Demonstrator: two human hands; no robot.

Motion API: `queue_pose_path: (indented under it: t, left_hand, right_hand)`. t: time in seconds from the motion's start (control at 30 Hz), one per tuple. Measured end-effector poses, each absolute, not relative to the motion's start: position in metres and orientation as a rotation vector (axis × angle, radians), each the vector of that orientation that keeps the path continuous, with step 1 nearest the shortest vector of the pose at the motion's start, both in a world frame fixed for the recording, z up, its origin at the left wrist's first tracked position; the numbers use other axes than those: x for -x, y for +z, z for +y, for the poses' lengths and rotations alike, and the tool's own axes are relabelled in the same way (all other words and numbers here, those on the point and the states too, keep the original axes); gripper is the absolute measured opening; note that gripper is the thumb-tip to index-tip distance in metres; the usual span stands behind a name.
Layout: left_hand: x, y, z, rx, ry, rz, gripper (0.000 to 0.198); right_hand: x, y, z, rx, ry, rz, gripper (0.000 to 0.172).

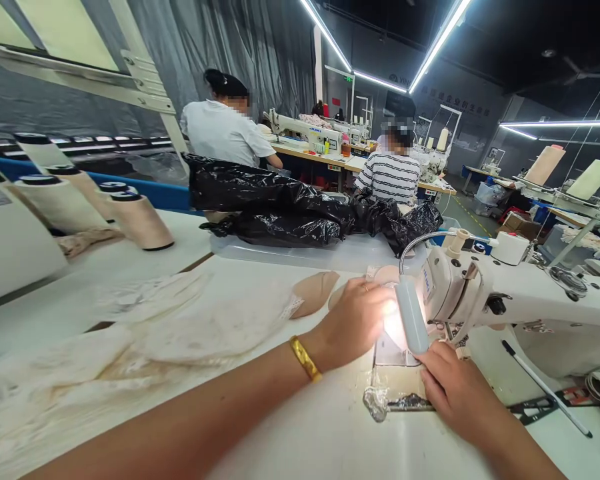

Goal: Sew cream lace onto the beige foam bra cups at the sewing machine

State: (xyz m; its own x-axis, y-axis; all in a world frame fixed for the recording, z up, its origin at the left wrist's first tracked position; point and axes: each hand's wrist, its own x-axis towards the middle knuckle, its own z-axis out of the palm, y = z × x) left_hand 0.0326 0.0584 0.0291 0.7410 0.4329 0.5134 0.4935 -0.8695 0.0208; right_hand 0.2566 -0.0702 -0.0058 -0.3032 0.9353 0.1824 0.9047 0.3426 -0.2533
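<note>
My left hand (355, 320), with a yellow bangle at the wrist, is beside the sewing machine's needle area, its fingers bent and close together. They seem to grip a pale fabric piece (394, 325), but lamp glare washes out the fingertips. Close to the needle plate, my right hand (457, 387) points its fingers in under the machine head; the lamp covers their tips, so what they hold is unclear. A grey gooseneck lamp (412, 317) hangs between both hands. The white sewing machine (500, 293) stands at right. Beige fabric cups (316, 293) lie left of my left hand.
White lace fabric (180, 333) spreads over the left tabletop. Thread cones (140, 220) stand behind it. Black plastic bags (280, 207) lie in a clear bin (300, 253) at the far edge. Right of the machine are a white pen-like stick (547, 390) and dark tools. Two people sit beyond.
</note>
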Motion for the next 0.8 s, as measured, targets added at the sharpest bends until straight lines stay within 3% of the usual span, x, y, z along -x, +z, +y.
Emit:
queue_pose_path:
  t: [0.1,0.27,0.5,0.6,0.67,0.8]
  left_hand:
    - [-0.028,0.038,0.077,2.790,-0.779,-1.079,0.036]
    - [-0.038,0.038,0.102,2.919,-0.723,-1.280,0.019]
    - [-0.011,0.086,0.104,2.609,-1.250,-1.620,0.024]
    - [0.005,0.092,0.077,2.459,-1.414,-1.355,0.016]
    - [0.004,0.078,0.050,2.563,-1.280,-1.027,0.017]
    - [-0.021,0.028,0.006,2.976,-0.664,-0.663,0.027]
  right_hand:
    - [-0.257,-0.008,-0.070,1.625,0.126,-2.310,0.022]
    - [-0.258,-0.013,-0.069,1.612,0.068,-2.310,0.025]
    - [-0.260,-0.013,-0.068,1.600,0.058,-2.330,0.024]
    - [-0.259,-0.011,-0.068,1.593,0.059,-2.343,0.030]
    - [-0.259,-0.010,-0.067,1.584,0.057,-2.344,0.031]
    - [-0.258,-0.007,-0.067,1.562,0.065,-2.328,0.029]
